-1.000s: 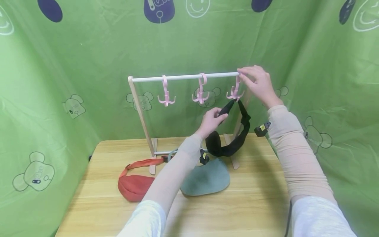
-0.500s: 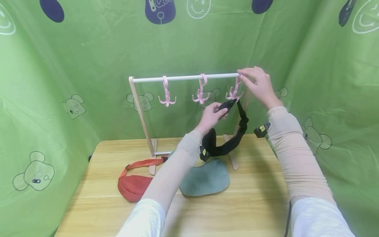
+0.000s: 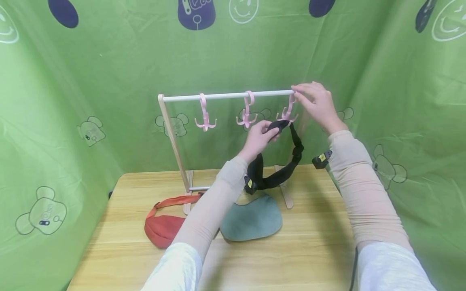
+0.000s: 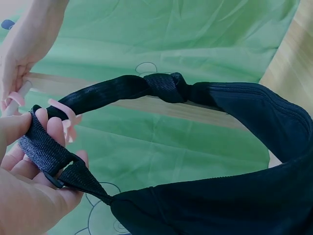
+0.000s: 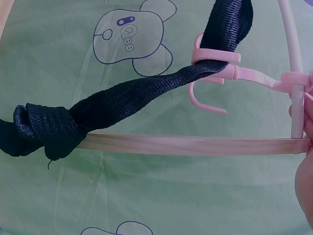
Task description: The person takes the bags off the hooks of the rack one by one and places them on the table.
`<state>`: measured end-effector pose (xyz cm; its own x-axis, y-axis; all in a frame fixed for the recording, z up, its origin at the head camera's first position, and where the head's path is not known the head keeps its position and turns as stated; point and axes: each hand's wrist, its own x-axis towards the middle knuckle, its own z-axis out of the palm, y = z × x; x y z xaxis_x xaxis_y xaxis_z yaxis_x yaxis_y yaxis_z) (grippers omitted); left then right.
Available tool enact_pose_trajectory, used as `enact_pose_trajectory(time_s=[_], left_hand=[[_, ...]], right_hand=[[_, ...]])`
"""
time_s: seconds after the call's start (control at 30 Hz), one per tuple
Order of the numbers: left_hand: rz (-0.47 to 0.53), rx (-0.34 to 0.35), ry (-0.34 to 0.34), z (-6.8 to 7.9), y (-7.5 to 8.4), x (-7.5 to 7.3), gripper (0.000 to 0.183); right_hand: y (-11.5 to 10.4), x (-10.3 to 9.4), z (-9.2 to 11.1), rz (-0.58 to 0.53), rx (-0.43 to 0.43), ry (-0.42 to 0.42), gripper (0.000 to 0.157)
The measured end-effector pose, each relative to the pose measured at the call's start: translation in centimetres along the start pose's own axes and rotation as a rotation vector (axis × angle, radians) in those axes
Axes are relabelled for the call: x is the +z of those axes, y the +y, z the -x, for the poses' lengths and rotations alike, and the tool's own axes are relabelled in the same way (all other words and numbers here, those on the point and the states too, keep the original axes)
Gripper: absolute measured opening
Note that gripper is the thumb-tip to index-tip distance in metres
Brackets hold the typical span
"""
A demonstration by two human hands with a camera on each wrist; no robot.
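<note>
My left hand (image 3: 257, 139) pinches the strap of a black waist bag (image 4: 210, 205) near its slide buckle (image 4: 53, 179). The strap (image 5: 127, 98) runs over a prong of the rightmost pink hook (image 5: 225, 71), with a knot (image 5: 49, 129) further along it. Below the hook, the bag's zipped body hangs in a loop. My right hand (image 3: 317, 103) grips the right end of the white rail (image 3: 225, 96), thumb and fingers beside the top of that hook. Only the edge of this hand shows in the right wrist view.
Two more pink hooks, one left (image 3: 205, 117) and one central (image 3: 246, 113), hang on the wooden-legged rack. On the table (image 3: 291, 258) lie a red waist bag (image 3: 164, 230) and a teal bag (image 3: 253, 220), partly behind my left arm. Green cloth (image 3: 120, 60) surrounds the table.
My left hand has risen slightly, bringing the pinched strap nearer the hook. The hanging bag has swung a little left, and the hook has tilted slightly. The right hand stays put.
</note>
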<state>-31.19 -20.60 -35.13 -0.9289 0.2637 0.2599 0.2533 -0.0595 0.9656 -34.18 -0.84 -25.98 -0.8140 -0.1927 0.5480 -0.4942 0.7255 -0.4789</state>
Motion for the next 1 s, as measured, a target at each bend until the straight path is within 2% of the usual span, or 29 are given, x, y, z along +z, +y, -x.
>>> enact_pose_trajectory(time_s=[0.47,0.7,1.0], left_hand=[[-0.016,0.019,-0.003,-0.2,1.8,-0.6,0.023],[-0.001,0.038,-0.020,-0.5,2.9,-0.7,0.022],[-0.035,0.037,-0.037,-0.6,4.0,-1.0,0.024]], right_hand=[[0.1,0.0,0.1,0.012,-0.033,0.010,0.035],[-0.1,0.0,0.1,0.003,-0.024,0.013,0.034],[-0.2,0.2,0.2,-0.006,-0.027,0.024,0.033]])
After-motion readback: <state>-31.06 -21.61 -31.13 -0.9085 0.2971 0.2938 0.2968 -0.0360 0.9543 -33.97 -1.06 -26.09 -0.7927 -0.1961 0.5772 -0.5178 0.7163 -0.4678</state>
